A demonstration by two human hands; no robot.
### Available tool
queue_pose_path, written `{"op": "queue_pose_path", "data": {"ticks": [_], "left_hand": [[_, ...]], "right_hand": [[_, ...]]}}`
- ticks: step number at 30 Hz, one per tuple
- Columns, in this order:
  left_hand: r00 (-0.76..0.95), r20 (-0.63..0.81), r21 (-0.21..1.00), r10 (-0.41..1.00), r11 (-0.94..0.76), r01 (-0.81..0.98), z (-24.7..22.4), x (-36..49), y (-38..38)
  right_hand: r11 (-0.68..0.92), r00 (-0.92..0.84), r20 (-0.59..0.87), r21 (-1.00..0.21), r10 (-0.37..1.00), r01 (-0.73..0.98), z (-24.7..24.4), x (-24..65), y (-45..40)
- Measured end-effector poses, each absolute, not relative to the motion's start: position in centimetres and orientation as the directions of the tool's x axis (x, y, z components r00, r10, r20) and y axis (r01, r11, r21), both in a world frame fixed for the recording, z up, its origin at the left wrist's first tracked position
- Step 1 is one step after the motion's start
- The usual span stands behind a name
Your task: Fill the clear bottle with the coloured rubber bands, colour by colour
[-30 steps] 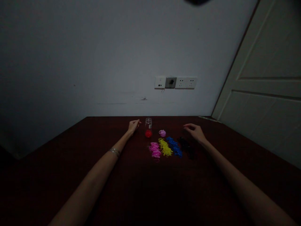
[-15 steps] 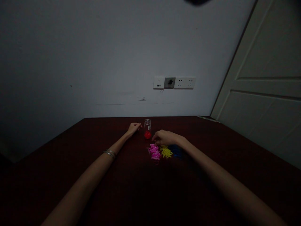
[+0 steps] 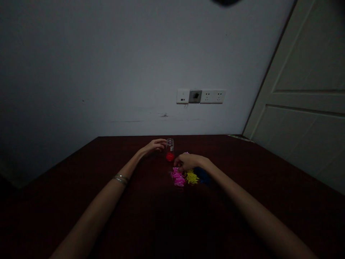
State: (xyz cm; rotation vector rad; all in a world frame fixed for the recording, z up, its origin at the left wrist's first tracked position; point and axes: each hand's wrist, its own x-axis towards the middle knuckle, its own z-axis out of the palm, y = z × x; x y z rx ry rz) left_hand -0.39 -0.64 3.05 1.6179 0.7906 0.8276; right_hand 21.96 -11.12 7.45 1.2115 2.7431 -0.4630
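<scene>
on a dark table (image 3: 115, 154), the left hand (image 3: 154, 146), fingers loosely parted, is beside an upright glass jar (image 3: 169, 148); the right hand (image 3: 189, 161) bends over pink bands (image 3: 178, 178), its grip too dim to tell.

Scuffed pale wall (image 3: 121, 64), row of wall plates with sockets (image 3: 201, 96), panelled door (image 3: 304, 97), dark reddish table (image 3: 81, 172)
</scene>
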Motion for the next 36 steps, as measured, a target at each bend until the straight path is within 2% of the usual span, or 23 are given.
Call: {"op": "queue_pose_path", "data": {"ticks": [3,7,13,24,29,36], "left_hand": [[0.706,0.051,0.980,0.706,-0.172,0.100,4.1,-0.4,-1.6],[0.774,0.023,0.974,0.633,-0.189,0.125,4.5,0.7,-3.1],[0.727,0.087,0.945,0.681,-0.288,0.157,5.2,2.2,-4.0],[0.642,0.152,0.936,0.751,-0.317,0.149,5.0,3.4,-4.0],[0.582,0.210,0.935,0.786,-0.336,0.116,4.5,4.2,-3.9],[0.554,0.214,0.942,0.805,-0.319,0.099,4.1,5.0,-4.0]], "right_hand": [[0.637,-0.685,-0.217,-0.254,0.696,0.728,7.1,22.2,-10.9],[0.630,-0.693,-0.232,-0.293,0.683,0.719,6.9,22.4,-10.8],[0.648,-0.709,-0.165,-0.307,0.685,0.697,6.4,22.2,-10.8],[0.675,-0.728,-0.050,-0.337,0.684,0.657,5.9,22.5,-10.5],[0.620,-0.730,-0.053,-0.488,0.681,0.614,5.9,22.8,-10.1],[0.566,-0.723,0.034,-0.648,0.690,0.509,7.1,23.5,-10.2]]}}
